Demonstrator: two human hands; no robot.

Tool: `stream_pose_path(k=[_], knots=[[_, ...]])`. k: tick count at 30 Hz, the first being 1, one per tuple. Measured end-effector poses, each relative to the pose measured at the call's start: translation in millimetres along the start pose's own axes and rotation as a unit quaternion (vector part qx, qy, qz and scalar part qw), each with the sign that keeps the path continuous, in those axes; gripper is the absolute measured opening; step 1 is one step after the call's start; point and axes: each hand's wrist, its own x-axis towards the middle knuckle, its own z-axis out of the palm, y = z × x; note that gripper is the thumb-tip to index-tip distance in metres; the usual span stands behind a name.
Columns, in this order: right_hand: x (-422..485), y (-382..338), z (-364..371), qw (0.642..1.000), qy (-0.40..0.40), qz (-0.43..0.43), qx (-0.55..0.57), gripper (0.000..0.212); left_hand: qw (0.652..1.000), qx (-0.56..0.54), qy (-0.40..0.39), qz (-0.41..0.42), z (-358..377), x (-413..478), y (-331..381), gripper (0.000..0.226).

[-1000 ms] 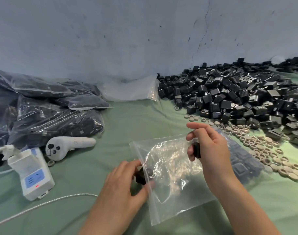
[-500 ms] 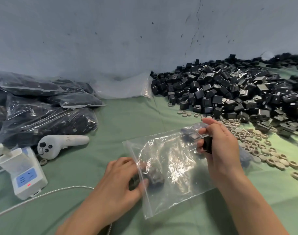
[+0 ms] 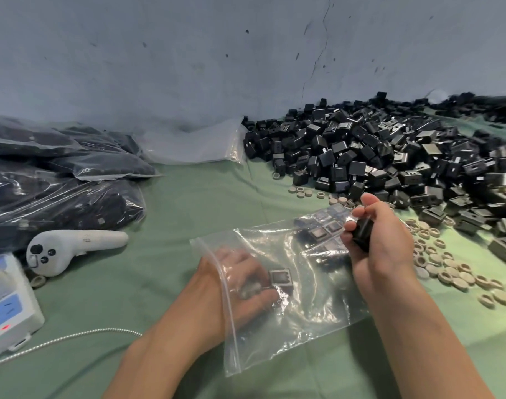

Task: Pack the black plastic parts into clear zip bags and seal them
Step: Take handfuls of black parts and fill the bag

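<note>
A clear zip bag (image 3: 318,306) lies on the green cloth, its open mouth facing left. My left hand (image 3: 240,283) reaches inside the bag and holds a black plastic part (image 3: 280,279) at its fingertips. Several black parts (image 3: 320,234) lie at the bag's far end. My right hand (image 3: 378,243) sits at the bag's far right corner, fingers curled round another black part (image 3: 361,233) and pinching the bag's edge. A big heap of loose black parts (image 3: 390,156) covers the right side.
Filled bags of black parts (image 3: 58,191) pile up at left, with an empty clear bag (image 3: 194,145) by the wall. A white controller (image 3: 73,246), a white device (image 3: 6,306) and its cable (image 3: 73,338) lie at left. Beige rings (image 3: 441,263) scatter at right.
My left hand has pushed from the bag's mouth deeper inside, carrying a black part. My right hand shifted right to the bag's far corner, still gripping its part.
</note>
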Motion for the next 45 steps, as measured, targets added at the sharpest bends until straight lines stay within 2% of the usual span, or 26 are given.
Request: stream_pose_path(k=[9,14,19,24,27,28,34,37,40,42,45], knots=[[14,-5,1,1.000,0.017,-0.019,-0.007,0.021,1.000,-0.006,-0.001,0.006,4,5,0,0.037],[21,-10,-3,0.999,0.025,-0.018,-0.012,0.020,0.992,-0.121,-0.003,-0.040,20,17,22,0.018],[26,-11,-7,0.999,0.036,-0.004,0.011,0.018,0.995,-0.066,-0.068,0.011,13,20,25,0.021],[30,-9,-6,0.999,0.030,0.010,0.025,0.018,0.990,-0.076,-0.121,0.012,10,24,33,0.032],[32,-8,-5,0.998,0.023,0.025,0.044,0.018,0.988,-0.099,-0.119,0.028,9,30,38,0.057],[32,-8,-5,0.998,0.022,0.031,0.057,0.018,0.988,-0.100,-0.117,0.030,10,31,39,0.059],[33,-8,-10,0.994,0.009,0.052,0.095,0.020,0.985,-0.100,-0.138,0.012,14,33,49,0.030],[33,-9,-13,0.994,0.006,0.052,0.094,0.019,0.973,-0.160,-0.158,-0.041,13,34,57,0.017],[34,-11,-17,0.995,0.003,0.051,0.090,0.019,0.979,-0.142,-0.135,-0.049,16,37,61,0.034],[35,-12,-19,0.995,-0.001,0.050,0.089,0.019,0.986,-0.104,-0.126,-0.036,18,38,61,0.036],[36,-12,-21,0.995,-0.007,0.052,0.088,0.019,0.982,-0.113,-0.146,-0.038,21,39,56,0.037]])
